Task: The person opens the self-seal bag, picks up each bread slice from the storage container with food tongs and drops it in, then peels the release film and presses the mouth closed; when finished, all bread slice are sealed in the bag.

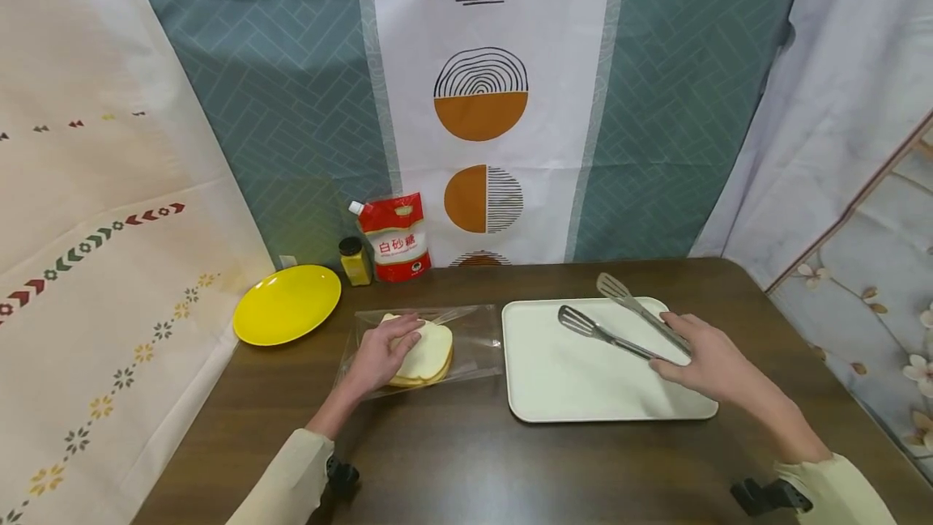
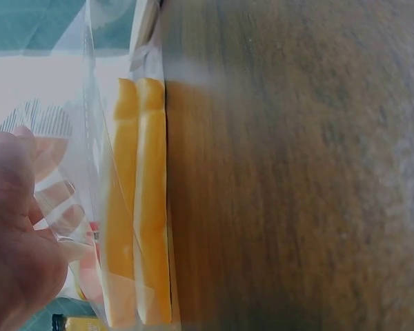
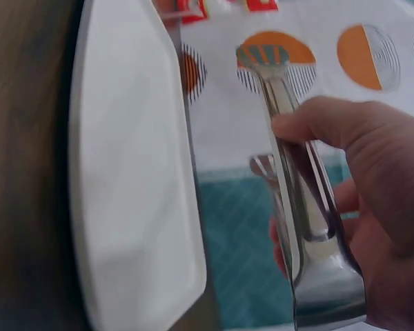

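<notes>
A clear plastic bag (image 1: 474,339) lies on the table with a short stack of bread slices (image 1: 430,351) in it. My left hand (image 1: 386,351) is over the bread and holds the bag's film, thumb on one side and fingers seen through it in the left wrist view. That view shows the crust edges of two slices (image 2: 152,207). My right hand (image 1: 714,355) grips metal tongs (image 1: 643,313) by their arms, thumb along one side. The slotted tips of the tongs stand spread apart above the white tray (image 1: 561,387).
At the left, a yellow plate (image 1: 287,306) leans near the cloth. Behind the bag stand a small yellow jar (image 1: 356,263) with a black lid and a red-and-white spouted pouch (image 1: 397,241). Patterned cloth (image 1: 306,87) hangs behind the table's back edge.
</notes>
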Available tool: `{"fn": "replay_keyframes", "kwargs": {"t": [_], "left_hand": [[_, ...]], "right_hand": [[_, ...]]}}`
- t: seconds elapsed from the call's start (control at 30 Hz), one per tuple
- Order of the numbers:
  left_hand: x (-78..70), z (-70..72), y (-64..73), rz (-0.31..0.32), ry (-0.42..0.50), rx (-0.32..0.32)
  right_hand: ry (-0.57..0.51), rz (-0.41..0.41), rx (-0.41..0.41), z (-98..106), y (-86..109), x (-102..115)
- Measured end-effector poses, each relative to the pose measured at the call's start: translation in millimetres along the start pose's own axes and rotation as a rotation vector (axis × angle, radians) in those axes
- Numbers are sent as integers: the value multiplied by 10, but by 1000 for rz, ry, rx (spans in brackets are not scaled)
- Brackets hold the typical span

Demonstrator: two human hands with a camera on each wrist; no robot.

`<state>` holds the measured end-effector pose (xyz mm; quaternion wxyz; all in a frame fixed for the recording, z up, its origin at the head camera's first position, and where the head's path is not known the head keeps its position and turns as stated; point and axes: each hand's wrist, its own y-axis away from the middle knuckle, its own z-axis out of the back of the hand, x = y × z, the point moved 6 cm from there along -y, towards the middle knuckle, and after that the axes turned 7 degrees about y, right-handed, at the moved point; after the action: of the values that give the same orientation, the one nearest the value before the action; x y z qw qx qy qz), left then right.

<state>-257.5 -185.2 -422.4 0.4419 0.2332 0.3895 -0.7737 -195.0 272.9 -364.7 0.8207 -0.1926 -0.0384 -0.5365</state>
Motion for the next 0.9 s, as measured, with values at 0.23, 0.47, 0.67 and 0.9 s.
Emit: {"fn": "replay_keyframes", "kwargs": {"t": [0.23,0.47,0.67,0.9], "left_hand": [[-20,21,1,-6,4,-5],[5,-8,20,15,10,7],[13,-20,13,5,3,-1],[4,-27,5,0,-5,6]], "right_hand": [[12,-239,-14,24,288,-406],[49,-316,-105,-1,554,-645],[67,-403,-109,-13,705,-866],[102,-480,-93,-63,879,-1040]]}}
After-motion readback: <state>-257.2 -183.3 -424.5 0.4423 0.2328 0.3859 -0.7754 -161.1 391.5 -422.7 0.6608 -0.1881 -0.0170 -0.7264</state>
